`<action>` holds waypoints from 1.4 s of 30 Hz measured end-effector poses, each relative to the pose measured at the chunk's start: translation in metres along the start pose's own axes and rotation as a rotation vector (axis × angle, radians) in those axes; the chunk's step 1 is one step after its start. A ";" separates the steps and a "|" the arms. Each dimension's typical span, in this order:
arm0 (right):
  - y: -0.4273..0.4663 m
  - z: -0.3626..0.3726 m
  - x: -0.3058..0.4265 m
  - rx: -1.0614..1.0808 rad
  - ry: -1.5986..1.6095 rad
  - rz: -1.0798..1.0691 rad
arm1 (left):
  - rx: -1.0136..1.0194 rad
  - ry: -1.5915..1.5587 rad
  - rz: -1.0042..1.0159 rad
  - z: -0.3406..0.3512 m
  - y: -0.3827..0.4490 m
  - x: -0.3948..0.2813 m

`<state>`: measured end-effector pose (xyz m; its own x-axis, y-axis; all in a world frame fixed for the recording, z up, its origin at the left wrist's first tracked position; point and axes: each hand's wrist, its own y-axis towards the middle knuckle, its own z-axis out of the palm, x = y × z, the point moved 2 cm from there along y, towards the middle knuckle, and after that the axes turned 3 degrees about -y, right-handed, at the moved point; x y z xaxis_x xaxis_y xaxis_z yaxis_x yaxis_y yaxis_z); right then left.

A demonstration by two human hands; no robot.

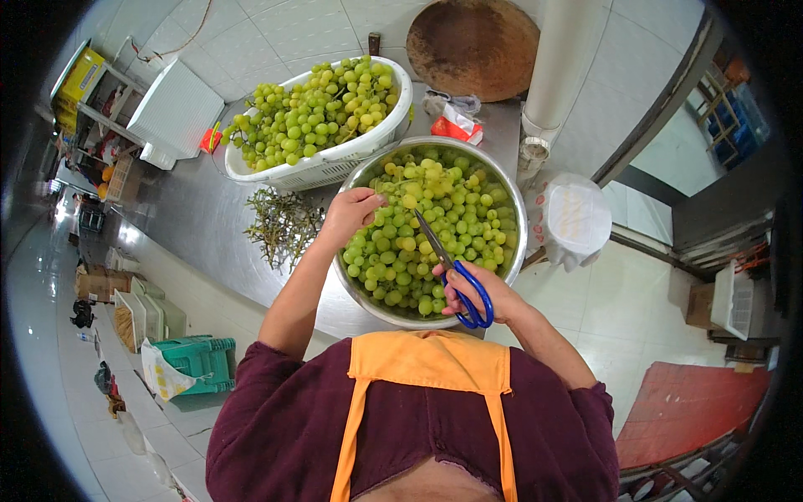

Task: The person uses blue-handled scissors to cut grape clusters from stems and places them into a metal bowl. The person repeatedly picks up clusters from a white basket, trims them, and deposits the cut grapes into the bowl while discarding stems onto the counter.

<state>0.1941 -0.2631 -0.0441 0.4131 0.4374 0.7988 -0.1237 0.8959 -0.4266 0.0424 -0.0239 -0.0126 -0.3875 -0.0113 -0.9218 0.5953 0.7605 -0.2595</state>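
Note:
A round stainless steel bowl (518, 251) full of loose green grapes (389, 245) stands in front of me. My right hand (480, 292) holds scissors (467, 285) with blue handles, their blades pointing up and left over the grapes. At the bowl's upper left rim, my left hand (354, 213) pinches a thin stem of a small grape cluster (426, 179). Behind the bowl, to the left, a white plastic basket (401, 106) is heaped with grape bunches (320, 113). Bare grape stems (282, 227) lie in a pile beside my left forearm.
The things stand on a steel table (188, 207). A round wooden board (473, 47) leans on the wall, near a red and white packet (457, 127) and a cloth. A vertical pipe (558, 63) and a bag-covered container (577, 216) are at the right. A green crate (194, 364) sits lower left.

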 end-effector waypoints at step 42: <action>-0.007 0.009 -0.008 -0.018 -0.302 0.146 | 0.036 0.042 -0.108 0.013 -0.057 0.047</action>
<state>0.1838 -0.2722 -0.0433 0.1059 0.5669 0.8169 -0.1448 0.8216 -0.5514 -0.0008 -0.0765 -0.0443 -0.4789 -0.0642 -0.8755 0.5730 0.7327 -0.3671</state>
